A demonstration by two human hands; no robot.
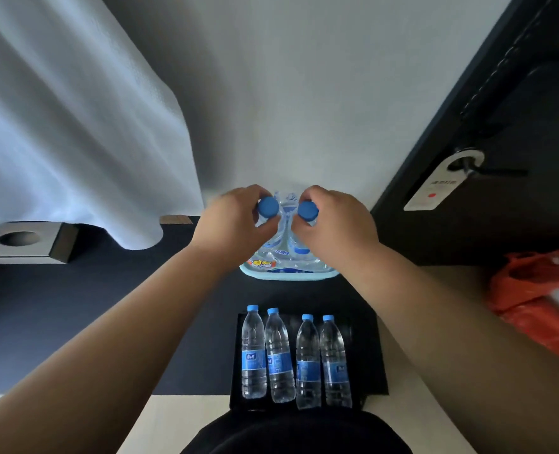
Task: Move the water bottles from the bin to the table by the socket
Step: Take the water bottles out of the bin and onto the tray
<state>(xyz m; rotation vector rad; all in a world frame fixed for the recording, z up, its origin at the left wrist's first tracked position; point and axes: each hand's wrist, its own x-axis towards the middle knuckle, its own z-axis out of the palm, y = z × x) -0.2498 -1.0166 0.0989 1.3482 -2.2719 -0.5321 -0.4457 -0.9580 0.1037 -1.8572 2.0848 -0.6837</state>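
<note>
Above bin point(289, 276) | left hand point(235, 214), right hand point(337, 221) each grip a bottle point(269, 207) | bodies obscured

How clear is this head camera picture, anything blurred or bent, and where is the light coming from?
Head view: the four bottles on the black tray are sharp; the curtain and orange bag near the edges smear; the door edge leans, wide-angle distortion; light glows through the curtain, shading the wall beside it; the left hand and right hand, each gripping a capped bottle, look soft.
</note>
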